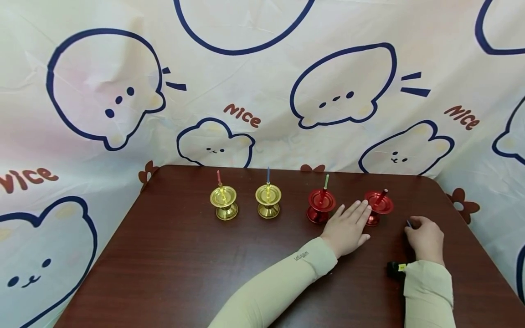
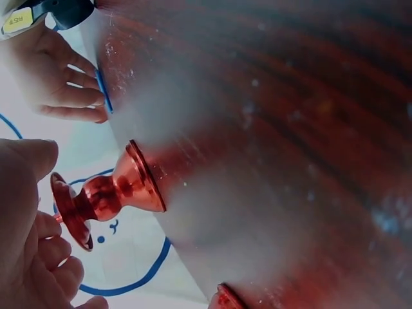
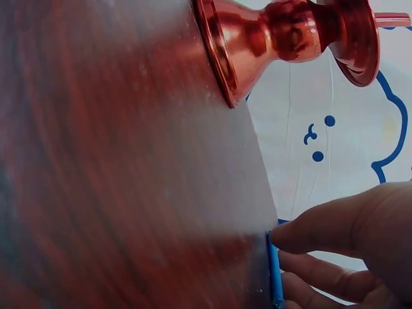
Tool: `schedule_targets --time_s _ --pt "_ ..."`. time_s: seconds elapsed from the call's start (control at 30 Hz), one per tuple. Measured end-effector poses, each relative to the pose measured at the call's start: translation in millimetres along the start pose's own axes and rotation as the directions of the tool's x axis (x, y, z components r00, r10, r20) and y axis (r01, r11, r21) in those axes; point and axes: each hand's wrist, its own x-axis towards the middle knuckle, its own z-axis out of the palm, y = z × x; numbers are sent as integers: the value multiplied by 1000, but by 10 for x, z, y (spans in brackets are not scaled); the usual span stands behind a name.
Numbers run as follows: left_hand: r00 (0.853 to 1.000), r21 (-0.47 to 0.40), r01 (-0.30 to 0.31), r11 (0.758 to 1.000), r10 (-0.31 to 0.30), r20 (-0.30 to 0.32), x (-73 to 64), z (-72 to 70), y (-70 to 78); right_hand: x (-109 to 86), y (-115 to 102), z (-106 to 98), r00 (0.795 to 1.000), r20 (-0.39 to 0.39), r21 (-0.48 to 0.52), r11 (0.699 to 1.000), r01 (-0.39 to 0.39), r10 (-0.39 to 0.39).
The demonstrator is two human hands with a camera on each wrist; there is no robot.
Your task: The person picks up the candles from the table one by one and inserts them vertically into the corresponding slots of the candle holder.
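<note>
At the right of the table my right hand pinches a slim blue candle between thumb and fingers, low at the tabletop. My left hand reaches over the table with straight fingers, fingertips right at the dish of the right red candle holder. That holder stands upright, and a red stem rises from its dish with no coloured candle showing on it. Beside my left hand stands another red candle holder, bearing a green candle.
Further left stand two gold candle holders, one with a blue candle, the other with a red candle. A black device with a yellow label sits at my right wrist. A printed cloth hangs behind the table.
</note>
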Motion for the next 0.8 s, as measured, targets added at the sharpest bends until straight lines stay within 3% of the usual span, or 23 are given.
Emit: schedule_targets --time_s 0.5,0.8 --pt "1000 1 2 1000 -2 -6 56 -6 14 29 -40 5 1000 -22 -4 1000 15 -15" --pt "999 -32 10 999 -9 41 69 -31 29 6 -4 21 999 -14 -4 999 35 -35"
